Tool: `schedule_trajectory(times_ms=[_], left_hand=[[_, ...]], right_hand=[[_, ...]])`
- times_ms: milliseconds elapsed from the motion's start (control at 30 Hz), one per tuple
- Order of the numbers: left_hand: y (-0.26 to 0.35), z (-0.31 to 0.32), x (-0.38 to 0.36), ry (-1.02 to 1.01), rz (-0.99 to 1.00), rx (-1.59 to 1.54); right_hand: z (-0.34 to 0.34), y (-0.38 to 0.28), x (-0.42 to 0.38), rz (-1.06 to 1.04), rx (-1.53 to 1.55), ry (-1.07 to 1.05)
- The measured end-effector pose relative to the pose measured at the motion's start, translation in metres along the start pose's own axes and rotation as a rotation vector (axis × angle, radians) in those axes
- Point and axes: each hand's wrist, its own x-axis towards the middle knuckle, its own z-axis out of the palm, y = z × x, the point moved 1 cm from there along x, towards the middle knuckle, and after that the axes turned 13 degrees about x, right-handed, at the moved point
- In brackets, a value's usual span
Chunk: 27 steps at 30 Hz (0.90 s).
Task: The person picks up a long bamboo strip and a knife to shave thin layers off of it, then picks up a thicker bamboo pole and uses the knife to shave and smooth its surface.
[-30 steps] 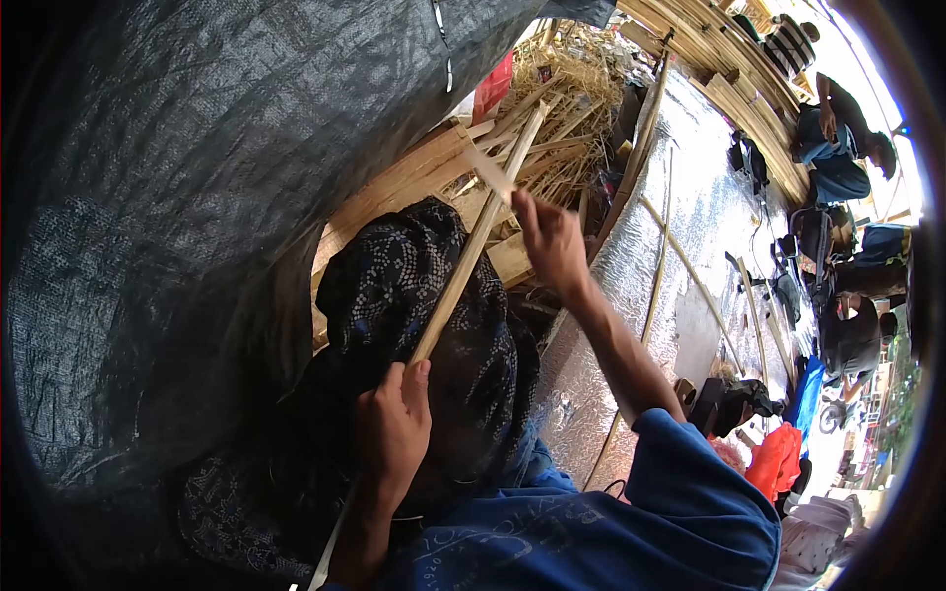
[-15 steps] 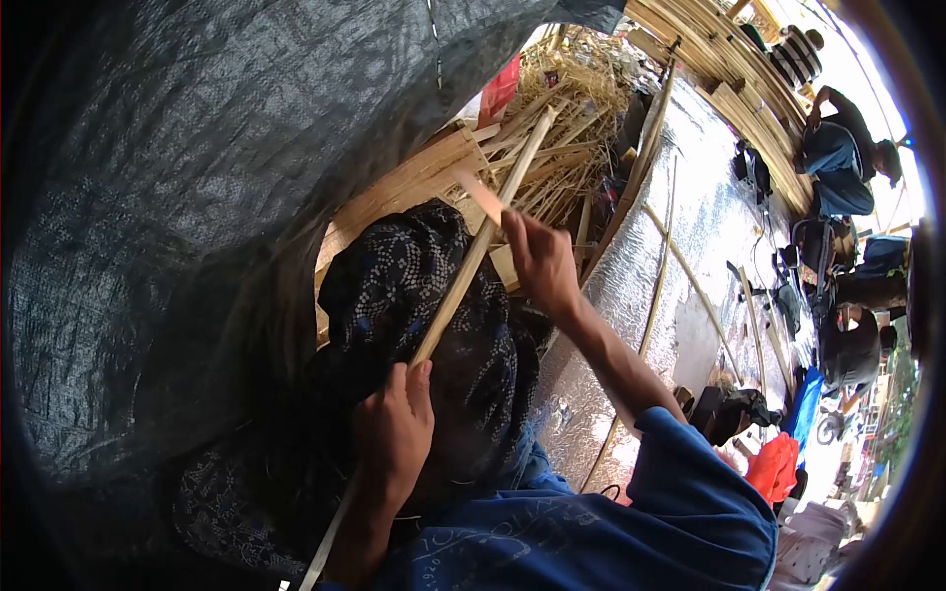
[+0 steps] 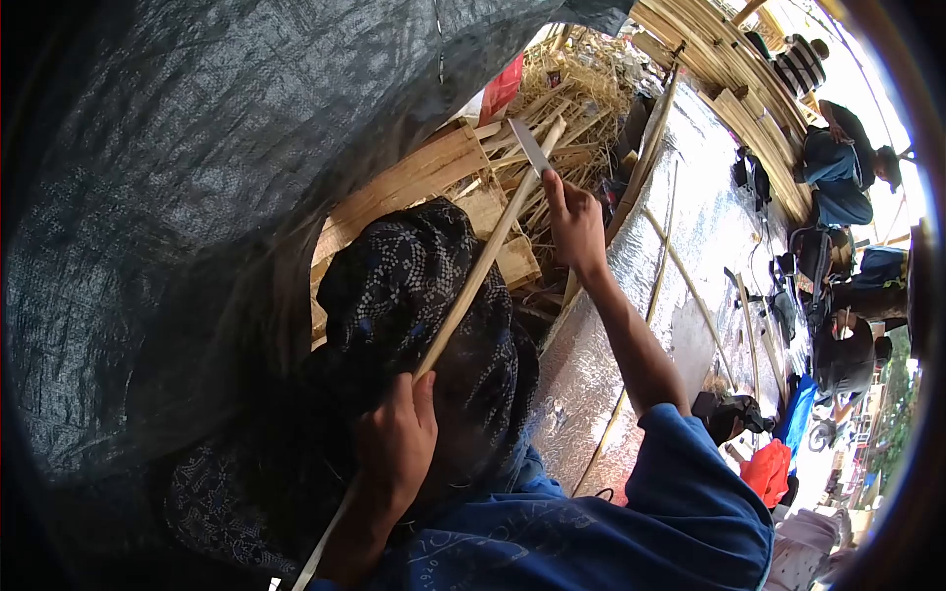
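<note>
A long, thin wooden strip (image 3: 483, 264) runs slantwise over a dark patterned cloth (image 3: 404, 271) that covers my lap. My left hand (image 3: 397, 433) grips the strip near its lower part, thumb and fingers pressed on it. Higher up, my right hand (image 3: 576, 222) is closed round the handle of a knife (image 3: 530, 148). The knife's flat blade points up and left, against or just over the strip near its upper end; contact is hard to tell. The handle is mostly hidden in my fist.
Shavings and straw (image 3: 581, 89) lie beyond wooden boards (image 3: 409, 182). A dark tarp (image 3: 197, 197) hangs at the left. Silvery sheeting (image 3: 641, 335) with thin sticks spreads to the right. Long planks (image 3: 729, 69) and several people, one in blue trousers (image 3: 838, 177), are at the upper right.
My right hand with the knife has moved up and to the right, along the strip towards its far end. The left hand has shifted only slightly.
</note>
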Motion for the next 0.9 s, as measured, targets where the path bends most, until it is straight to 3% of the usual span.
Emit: schedule_trajectory(times_ms=[133,200,333,367,467,533,600,633,733,867,900], left_hand=[[0.002,0.005,0.004,-0.037,0.000,-0.029],[0.001,0.005,0.004,-0.026,0.000,-0.030],[-0.001,0.007,0.008,-0.050,-0.015,-0.073],[0.001,0.008,0.007,-0.054,-0.015,-0.076],[0.003,0.006,0.003,-0.101,0.004,-0.036],[0.003,0.005,0.004,-0.065,-0.010,-0.043],[-0.001,0.003,0.005,-0.039,-0.011,-0.054],[-0.002,0.003,0.005,-0.032,-0.020,-0.062],[0.000,0.000,0.004,-0.017,-0.007,-0.056],[0.002,-0.001,0.003,-0.080,-0.009,-0.038],[0.000,0.002,0.002,-0.057,-0.008,-0.026]], right_hand=[[-0.003,0.013,0.026,-0.028,-0.043,-0.020],[0.004,0.009,0.013,0.148,0.126,-0.027],[0.017,0.013,-0.039,-0.251,-0.056,-0.154],[0.010,0.003,-0.033,-0.064,0.000,-0.211],[-0.005,0.011,0.021,-0.072,-0.117,-0.010],[-0.003,0.013,0.018,-0.044,-0.138,-0.007],[0.013,0.046,0.006,-0.595,-0.359,-0.017],[0.012,0.038,0.003,-0.609,-0.357,-0.020],[-0.001,0.013,-0.009,-0.114,-0.015,-0.104],[-0.003,0.010,0.010,0.106,0.024,-0.014],[0.003,0.006,-0.008,-0.013,0.031,-0.074]])
